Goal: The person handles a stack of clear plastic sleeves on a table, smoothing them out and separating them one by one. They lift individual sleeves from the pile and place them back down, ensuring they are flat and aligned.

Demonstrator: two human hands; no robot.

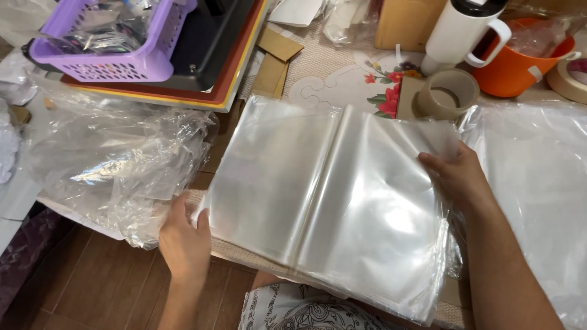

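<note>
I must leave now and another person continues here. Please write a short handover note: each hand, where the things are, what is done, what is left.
Left hand: grip on the near left edge of the stack of clear plastic bags.
Right hand: grip on the stack's right edge, thumb on top.
The stack lies flat in front of the person, partly over the table's near edge. Crumpled plastic wrap lies to the left, more clear sheets to the right, a tape roll behind.
Done: stack is in both hands.
Left: cannot tell from this view.

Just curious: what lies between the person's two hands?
In the head view, a stack of clear plastic bags spans from the left hand to the right hand; both grip its edges.
</note>
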